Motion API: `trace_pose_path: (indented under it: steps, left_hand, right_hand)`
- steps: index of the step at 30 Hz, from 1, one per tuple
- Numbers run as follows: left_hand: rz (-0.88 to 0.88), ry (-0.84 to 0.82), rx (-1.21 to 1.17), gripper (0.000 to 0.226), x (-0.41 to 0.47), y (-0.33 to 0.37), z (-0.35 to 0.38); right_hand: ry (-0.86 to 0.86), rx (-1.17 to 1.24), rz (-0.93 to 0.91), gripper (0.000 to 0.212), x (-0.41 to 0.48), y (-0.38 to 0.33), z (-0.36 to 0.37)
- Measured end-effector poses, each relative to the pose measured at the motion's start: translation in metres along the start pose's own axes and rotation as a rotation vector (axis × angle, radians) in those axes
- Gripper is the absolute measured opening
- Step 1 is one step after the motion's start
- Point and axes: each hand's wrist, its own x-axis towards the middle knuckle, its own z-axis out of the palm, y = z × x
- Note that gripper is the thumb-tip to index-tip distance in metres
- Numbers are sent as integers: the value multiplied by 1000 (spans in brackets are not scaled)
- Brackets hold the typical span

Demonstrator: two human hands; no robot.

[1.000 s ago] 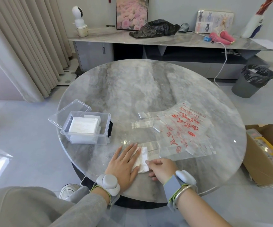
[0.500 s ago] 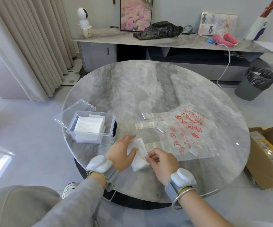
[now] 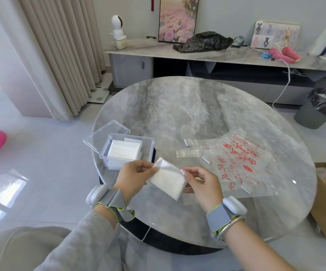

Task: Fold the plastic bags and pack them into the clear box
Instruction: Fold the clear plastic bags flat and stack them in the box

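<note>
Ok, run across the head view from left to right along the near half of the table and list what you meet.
clear box → folded bag → right hand → flat printed bags → cardboard box on the floor. The left hand overlaps the clear box, so it is left out.

Round marble table (image 3: 177,106): clear box (image 3: 131,135), flat bags (image 3: 242,163).

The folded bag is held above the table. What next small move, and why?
Probably lay the folded bag on the stack in the open clear box: it looks finished, and left hand and right hand pinch it aloft.
</note>
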Motion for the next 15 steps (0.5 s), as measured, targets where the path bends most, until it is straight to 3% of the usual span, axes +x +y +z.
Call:
trace_pose_path:
  steps: [6, 11, 15]
  left_hand:
    - [29, 131, -173, 9, 5, 18, -33]
    - [29, 182, -179, 5, 11, 21, -41]
    - [11, 202, -192, 5, 15, 17, -48]
  right_hand:
    - [-34, 158, 27, 4, 14, -23, 37]
    - [-67, 9, -18, 25, 40, -32, 58]
    - [-205, -61, -1, 30, 55, -37, 65]
